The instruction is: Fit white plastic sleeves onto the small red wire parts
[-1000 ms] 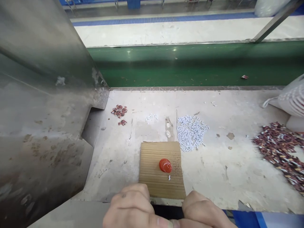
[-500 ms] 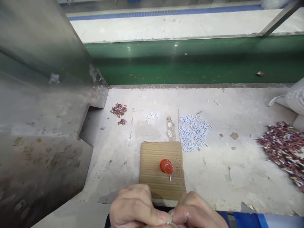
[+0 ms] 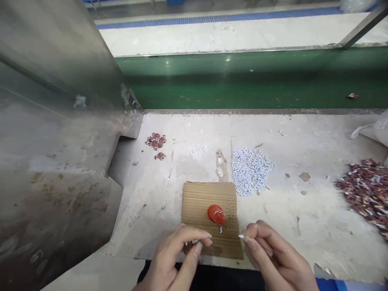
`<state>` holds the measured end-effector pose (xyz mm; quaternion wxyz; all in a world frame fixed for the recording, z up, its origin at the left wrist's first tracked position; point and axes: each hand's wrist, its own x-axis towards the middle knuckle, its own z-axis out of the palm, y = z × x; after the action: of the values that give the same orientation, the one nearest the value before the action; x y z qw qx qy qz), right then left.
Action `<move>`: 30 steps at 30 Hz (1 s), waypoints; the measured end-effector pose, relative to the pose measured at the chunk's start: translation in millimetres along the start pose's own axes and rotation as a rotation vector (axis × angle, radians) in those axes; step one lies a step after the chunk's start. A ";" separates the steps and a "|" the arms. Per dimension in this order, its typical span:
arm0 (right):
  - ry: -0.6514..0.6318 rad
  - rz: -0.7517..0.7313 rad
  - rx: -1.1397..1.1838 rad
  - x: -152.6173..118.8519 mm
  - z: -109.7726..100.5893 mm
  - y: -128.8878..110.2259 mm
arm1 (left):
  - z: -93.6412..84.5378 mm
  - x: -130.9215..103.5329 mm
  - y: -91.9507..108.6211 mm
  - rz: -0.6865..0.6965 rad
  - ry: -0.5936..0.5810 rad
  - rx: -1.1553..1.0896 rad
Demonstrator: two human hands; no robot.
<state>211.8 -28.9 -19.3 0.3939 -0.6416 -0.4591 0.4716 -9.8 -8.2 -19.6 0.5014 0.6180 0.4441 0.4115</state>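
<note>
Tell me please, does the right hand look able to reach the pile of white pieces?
Probably yes: the pile of white pieces lies on the bench ahead of the right hand, nothing standing between, though this hand pinches a small white piece.

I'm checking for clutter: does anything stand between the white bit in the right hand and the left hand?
Nothing visible: only cardboard shows between the white bit and the left hand. A loose white piece lies on the cardboard just beyond that gap.

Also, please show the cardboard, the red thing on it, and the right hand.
Cardboard (image 3: 197, 206), head view: bare left part
Red thing (image 3: 216, 214), head view: its middle
Right hand (image 3: 278, 257), head view: its middle
</note>
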 end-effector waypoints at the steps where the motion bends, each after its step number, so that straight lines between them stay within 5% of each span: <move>1: -0.024 -0.024 -0.090 4.6 -5.0 5.9 | -7.2 -0.2 -4.1 0.028 -0.036 0.084; 5: -0.067 -0.179 -0.334 16.2 -8.3 18.3 | -34.0 -2.7 -25.1 0.192 -0.086 0.541; 9: -0.044 -0.259 -0.375 20.0 -0.7 15.7 | -44.4 -9.7 -34.2 0.180 -0.134 0.813; 18: -0.012 -0.363 -0.442 23.3 3.7 12.7 | -66.5 -27.7 -22.0 -0.026 -0.066 0.925; 23: -0.011 -0.390 -0.482 22.2 4.5 10.4 | -80.7 -33.7 -19.6 0.025 -0.198 0.874; 30: -0.004 -0.407 -0.502 20.8 1.9 15.1 | -82.0 -22.0 -14.7 0.026 -0.239 0.734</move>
<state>216.0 -12.8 -39.0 0.3085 -0.6129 -0.6808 0.2565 -95.9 -7.0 -22.5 0.2896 0.8057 0.4925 0.1565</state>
